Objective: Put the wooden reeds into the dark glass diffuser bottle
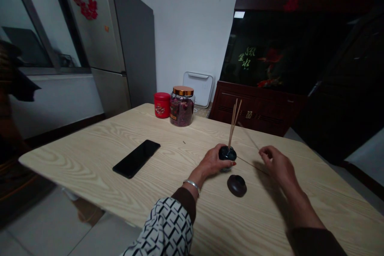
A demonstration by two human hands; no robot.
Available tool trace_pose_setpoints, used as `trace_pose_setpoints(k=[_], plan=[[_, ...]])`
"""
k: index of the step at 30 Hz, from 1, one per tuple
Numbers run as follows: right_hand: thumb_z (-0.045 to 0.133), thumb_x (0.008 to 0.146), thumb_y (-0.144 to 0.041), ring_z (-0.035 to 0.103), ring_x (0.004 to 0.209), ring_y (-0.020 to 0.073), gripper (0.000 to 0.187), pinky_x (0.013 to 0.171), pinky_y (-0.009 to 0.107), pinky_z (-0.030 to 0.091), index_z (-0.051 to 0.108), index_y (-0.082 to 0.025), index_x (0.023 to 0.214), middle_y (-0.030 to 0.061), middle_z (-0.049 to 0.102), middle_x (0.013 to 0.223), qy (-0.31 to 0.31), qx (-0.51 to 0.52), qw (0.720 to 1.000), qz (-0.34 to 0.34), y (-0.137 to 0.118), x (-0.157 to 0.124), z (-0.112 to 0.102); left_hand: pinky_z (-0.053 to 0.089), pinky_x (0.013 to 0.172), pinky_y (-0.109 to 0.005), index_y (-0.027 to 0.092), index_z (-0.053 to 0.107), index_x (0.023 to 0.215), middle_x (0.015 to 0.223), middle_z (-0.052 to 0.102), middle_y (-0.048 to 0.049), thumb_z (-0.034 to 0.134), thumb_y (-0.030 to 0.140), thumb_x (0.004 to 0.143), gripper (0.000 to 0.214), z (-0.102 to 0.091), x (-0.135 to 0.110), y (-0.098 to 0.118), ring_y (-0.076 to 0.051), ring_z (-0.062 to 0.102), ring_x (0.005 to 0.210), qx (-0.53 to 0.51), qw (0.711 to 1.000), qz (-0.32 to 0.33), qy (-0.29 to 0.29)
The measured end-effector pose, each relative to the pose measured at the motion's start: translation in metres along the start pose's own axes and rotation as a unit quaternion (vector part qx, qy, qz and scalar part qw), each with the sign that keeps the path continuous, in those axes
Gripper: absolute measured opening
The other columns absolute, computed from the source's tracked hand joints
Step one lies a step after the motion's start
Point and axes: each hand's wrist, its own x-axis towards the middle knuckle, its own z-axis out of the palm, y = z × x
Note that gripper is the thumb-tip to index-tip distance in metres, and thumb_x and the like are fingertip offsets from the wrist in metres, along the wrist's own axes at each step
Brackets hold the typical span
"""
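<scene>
My left hand [213, 162] wraps around a small dark teal ceramic incense holder [227, 153], with several thin incense sticks [233, 122] standing upright in it. My right hand [277, 164] hangs a little to the right, its fingertips pinched on a thin, faint incense stick [249, 136] that slants up toward the others. Just below the holder, a dark brown rounded lid [237, 185] rests on the light wood-grain table [90, 156]. A bracelet circles my left wrist.
A black smartphone [136, 159] lies left on the table. A red tin [162, 105] and a copper-lidded glass jar of dried petals [182, 106] stand at the far edge. Beyond are a refrigerator [129, 48] and a dark fish tank [285, 48]. A person's dark sleeve [9, 108] shows far left.
</scene>
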Motion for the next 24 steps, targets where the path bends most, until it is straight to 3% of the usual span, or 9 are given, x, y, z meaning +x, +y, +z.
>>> trace_pose_setpoints(k=[2,4,6,8,12,16,21,24], plan=[[0.063,0.083,-0.038,0.061,0.072,0.0178,0.019,0.064,0.03,0.044,0.067,-0.022,0.091,0.0037,0.068,0.084,0.127,0.157,0.979,0.006,-0.017,0.007,-0.014,0.051,0.089,-0.038,0.018,0.061,0.121,0.104,0.067,-0.0089,0.086,0.041,0.063,0.067,-0.001,0.0,0.0,-0.024,0.062,0.097,0.012,1.0,0.003,-0.001],[0.071,0.078,-0.041,0.061,0.071,0.0161,0.024,0.06,0.027,0.046,0.066,-0.022,0.092,0.0031,0.068,0.085,0.203,0.338,0.918,0.032,-0.039,0.013,-0.023,0.051,0.087,-0.038,0.018,0.061,0.122,0.104,0.067,-0.0086,0.085,0.042,0.064,0.068,-0.001,0.001,0.0,-0.024,0.062,0.096,0.018,1.0,0.002,-0.005],[0.077,0.072,-0.039,0.062,0.069,0.0141,0.028,0.055,0.023,0.047,0.066,-0.021,0.09,0.0026,0.068,0.084,0.214,0.471,0.854,0.052,-0.062,0.019,-0.025,0.05,0.087,-0.037,0.018,0.061,0.122,0.104,0.067,-0.0085,0.085,0.042,0.064,0.068,-0.001,0.002,-0.001,-0.024,0.062,0.095,0.022,1.0,0.0,-0.008],[0.081,0.068,-0.036,0.063,0.068,0.0129,0.029,0.053,0.022,0.048,0.065,-0.019,0.087,0.0026,0.069,0.082,0.206,0.52,0.827,0.054,-0.08,0.025,-0.02,0.05,0.087,-0.037,0.018,0.061,0.122,0.104,0.067,-0.0084,0.085,0.043,0.063,0.068,0.0,0.002,-0.002,-0.024,0.062,0.096,0.026,1.0,0.0,-0.007],[0.08,0.068,-0.034,0.063,0.067,0.0125,0.028,0.052,0.021,0.051,0.066,-0.018,0.086,0.0018,0.069,0.077,0.191,0.51,0.838,0.041,-0.093,0.035,-0.003,0.051,0.086,-0.036,0.018,0.06,0.122,0.104,0.067,-0.0078,0.085,0.044,0.063,0.069,0.0,0.002,-0.003,-0.023,0.062,0.096,0.03,1.0,0.005,-0.004],[0.077,0.073,-0.036,0.063,0.068,0.0136,0.026,0.054,0.023,0.052,0.065,-0.019,0.089,0.0011,0.067,0.077,0.138,0.456,0.879,0.021,-0.093,0.035,0.01,0.051,0.086,-0.036,0.019,0.06,0.122,0.103,0.067,-0.0079,0.084,0.046,0.064,0.069,0.0,0.002,-0.002,-0.023,0.062,0.095,0.033,0.999,0.005,-0.004],[0.07,0.079,-0.043,0.063,0.074,0.0173,0.027,0.061,0.029,0.052,0.064,-0.019,0.088,0.003,0.066,0.082,-0.001,0.358,0.934,-0.011,-0.09,0.021,0.032,0.05,0.087,-0.036,0.019,0.059,0.123,0.105,0.068,-0.0069,0.083,0.044,0.065,0.067,-0.002,0.001,-0.001,-0.023,0.063,0.096,0.039,0.999,0.006,-0.005],[0.063,0.083,-0.046,0.064,0.078,0.0194,0.028,0.071,0.033,0.052,0.064,-0.019,0.089,0.005,0.068,0.085,-0.079,0.28,0.956,-0.027,-0.074,0.012,0.041,0.05,0.087,-0.035,0.02,0.059,0.122,0.105,0.068,-0.0058,0.082,0.044,0.066,0.066,-0.002,0.001,-0.002,-0.023,0.063,0.096,0.046,0.999,0.007,-0.006]])
